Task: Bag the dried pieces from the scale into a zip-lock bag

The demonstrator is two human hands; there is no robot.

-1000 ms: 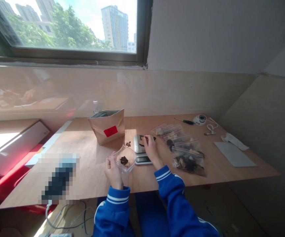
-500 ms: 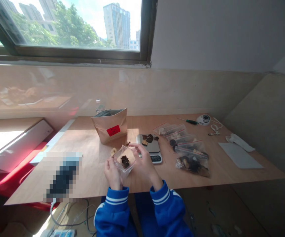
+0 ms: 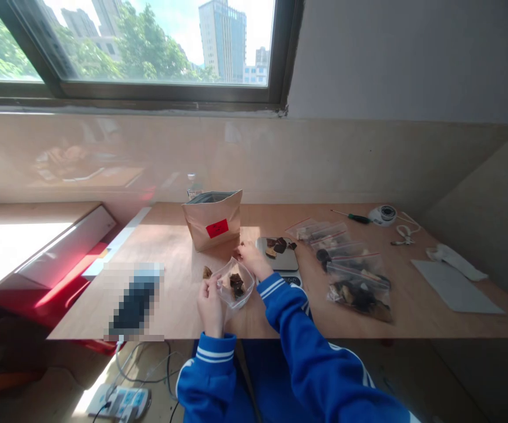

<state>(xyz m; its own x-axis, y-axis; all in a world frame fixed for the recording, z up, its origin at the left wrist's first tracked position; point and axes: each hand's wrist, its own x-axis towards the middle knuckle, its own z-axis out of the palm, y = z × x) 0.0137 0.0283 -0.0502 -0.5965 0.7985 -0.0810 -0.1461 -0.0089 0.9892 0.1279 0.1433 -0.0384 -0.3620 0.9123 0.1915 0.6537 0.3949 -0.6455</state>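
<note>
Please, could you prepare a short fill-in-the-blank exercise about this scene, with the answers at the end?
1. The ____ hand holds the clear plastic bag.
2. The label on the brown pouch is ____.
3. The screwdriver has a dark ____ handle.
4. In the picture, the scale is to the ____ of the pouch.

Missing words: left; red; green; right.

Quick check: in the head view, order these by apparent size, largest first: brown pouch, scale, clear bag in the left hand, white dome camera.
1. Brown pouch
2. Scale and clear bag: unsure; the scale is partly covered and the bag looks nearer
3. White dome camera
</note>
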